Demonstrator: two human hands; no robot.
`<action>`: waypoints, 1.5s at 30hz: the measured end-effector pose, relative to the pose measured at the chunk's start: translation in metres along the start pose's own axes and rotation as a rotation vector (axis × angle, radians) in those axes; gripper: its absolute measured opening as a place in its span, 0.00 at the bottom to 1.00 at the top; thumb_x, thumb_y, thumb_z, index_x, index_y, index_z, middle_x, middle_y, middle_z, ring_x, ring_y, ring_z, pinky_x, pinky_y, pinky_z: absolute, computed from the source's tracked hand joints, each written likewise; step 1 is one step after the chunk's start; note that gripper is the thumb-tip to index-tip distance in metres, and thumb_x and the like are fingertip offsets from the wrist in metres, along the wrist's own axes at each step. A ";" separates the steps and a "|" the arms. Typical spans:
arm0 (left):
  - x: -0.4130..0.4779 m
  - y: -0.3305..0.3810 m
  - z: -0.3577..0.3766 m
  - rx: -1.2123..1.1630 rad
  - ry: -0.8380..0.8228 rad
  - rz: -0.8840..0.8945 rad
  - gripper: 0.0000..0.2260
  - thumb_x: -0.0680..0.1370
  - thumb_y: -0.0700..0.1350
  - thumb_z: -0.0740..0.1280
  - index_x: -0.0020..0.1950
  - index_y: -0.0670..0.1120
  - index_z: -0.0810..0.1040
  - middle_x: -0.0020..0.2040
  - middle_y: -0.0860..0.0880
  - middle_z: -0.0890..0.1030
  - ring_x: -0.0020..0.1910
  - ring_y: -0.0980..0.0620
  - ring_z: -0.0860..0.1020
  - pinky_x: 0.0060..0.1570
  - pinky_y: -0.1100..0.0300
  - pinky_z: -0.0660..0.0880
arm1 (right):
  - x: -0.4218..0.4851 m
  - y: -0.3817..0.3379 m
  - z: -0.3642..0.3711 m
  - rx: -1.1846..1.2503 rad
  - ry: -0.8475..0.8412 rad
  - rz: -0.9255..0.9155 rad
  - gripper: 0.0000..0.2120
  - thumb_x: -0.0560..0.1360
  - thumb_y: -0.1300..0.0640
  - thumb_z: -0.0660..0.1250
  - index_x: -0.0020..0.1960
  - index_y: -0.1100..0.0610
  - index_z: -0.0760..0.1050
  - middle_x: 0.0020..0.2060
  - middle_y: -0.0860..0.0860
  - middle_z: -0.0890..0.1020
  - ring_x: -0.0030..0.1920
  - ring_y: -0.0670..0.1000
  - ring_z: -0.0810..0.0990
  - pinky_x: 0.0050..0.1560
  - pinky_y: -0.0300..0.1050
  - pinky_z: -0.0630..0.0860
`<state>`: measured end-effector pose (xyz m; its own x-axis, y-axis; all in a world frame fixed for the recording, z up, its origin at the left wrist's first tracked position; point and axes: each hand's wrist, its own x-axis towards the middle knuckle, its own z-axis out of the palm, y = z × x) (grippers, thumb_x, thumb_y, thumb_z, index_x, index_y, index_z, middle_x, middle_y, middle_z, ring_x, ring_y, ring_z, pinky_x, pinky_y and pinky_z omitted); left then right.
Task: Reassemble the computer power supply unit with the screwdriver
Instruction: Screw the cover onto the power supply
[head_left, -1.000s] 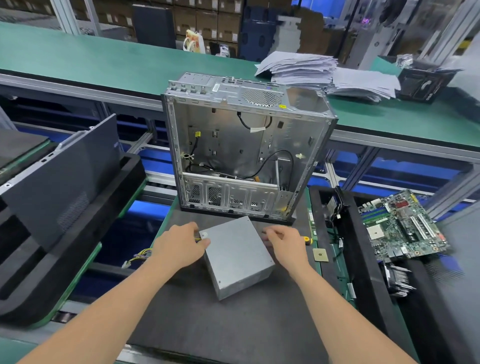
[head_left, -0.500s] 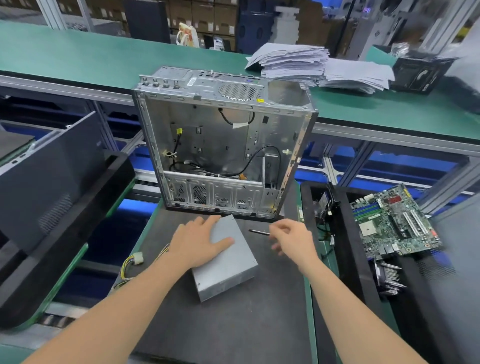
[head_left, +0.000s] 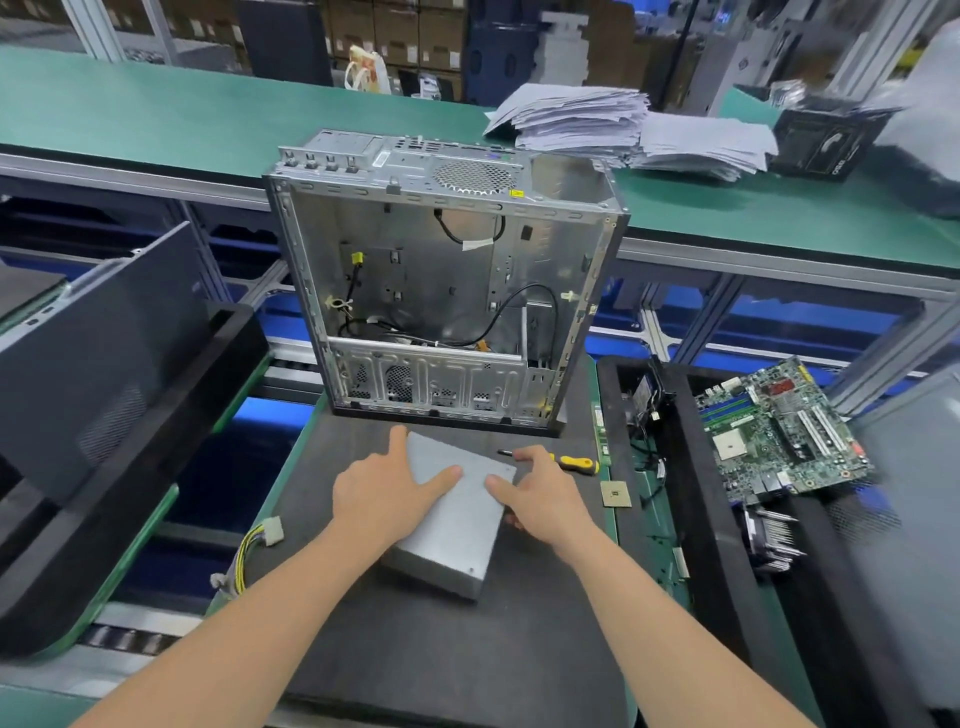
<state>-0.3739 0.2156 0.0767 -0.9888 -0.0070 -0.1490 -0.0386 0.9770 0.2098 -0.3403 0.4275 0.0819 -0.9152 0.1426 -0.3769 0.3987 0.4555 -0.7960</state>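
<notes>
Head view: the power supply unit (head_left: 452, 525), a plain grey metal box, lies flat on the dark mat of the tabletop (head_left: 441, 649), turned so that one corner points toward 12 o'clock. The hands are apart, one on each side of the box. The left hand (head_left: 384, 493) lies spread on the top face at the 9 o'clock side, fingers straight, with the thumb stretched across the lid. The right hand (head_left: 540, 499) clasps the 3 o'clock edge, thumb on the top face and fingers curled down over the side. A bundle of yellow and black cables (head_left: 254, 551) with a pale connector trails over the tabletop edge at 9 o'clock from the unit. The screwdriver (head_left: 571, 462), with a yellow and black handle, lies on the mat at 2 o'clock from the unit, just beyond the right hand's knuckles. Whether the forefinger touches its shaft cannot be determined. The open computer case (head_left: 441, 280) stands upright at 12 o'clock, near the unit, its interior facing the camera, with loose black wires inside. A small square processor chip (head_left: 616, 493) lies at 3 o'clock, just beside the right hand. Further out at 3 o'clock a green motherboard (head_left: 779, 431) rests tilted on a black tray, with a finned heatsink (head_left: 769, 535) just below it. A dark side panel (head_left: 93, 353) leans at 9 o'clock. Stacked papers (head_left: 623, 130) lie on the green bench (head_left: 156, 114) behind the case.
</notes>
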 end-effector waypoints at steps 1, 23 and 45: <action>-0.001 0.000 0.001 0.007 -0.027 0.001 0.45 0.70 0.82 0.47 0.81 0.56 0.51 0.56 0.46 0.83 0.54 0.41 0.82 0.43 0.52 0.72 | -0.001 0.001 0.000 -0.059 0.019 -0.061 0.24 0.79 0.46 0.73 0.70 0.48 0.68 0.43 0.56 0.86 0.45 0.54 0.86 0.54 0.56 0.83; 0.007 0.167 0.027 0.317 -0.110 0.448 0.08 0.80 0.42 0.65 0.57 0.50 0.80 0.57 0.45 0.81 0.56 0.41 0.82 0.44 0.55 0.67 | 0.065 0.066 -0.074 -0.438 0.256 -0.105 0.10 0.81 0.62 0.70 0.60 0.54 0.84 0.57 0.55 0.80 0.59 0.57 0.79 0.57 0.49 0.76; 0.045 0.146 0.015 -0.443 -0.024 0.265 0.09 0.70 0.39 0.73 0.34 0.48 0.75 0.35 0.52 0.81 0.37 0.55 0.77 0.32 0.69 0.67 | 0.042 0.063 -0.105 0.049 0.289 -0.262 0.07 0.81 0.57 0.69 0.57 0.50 0.83 0.43 0.46 0.85 0.45 0.49 0.81 0.48 0.46 0.77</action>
<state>-0.4223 0.3614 0.0865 -0.9696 0.2382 -0.0565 0.1501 0.7606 0.6317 -0.3596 0.5548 0.0658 -0.9622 0.2718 -0.0148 0.1456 0.4679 -0.8717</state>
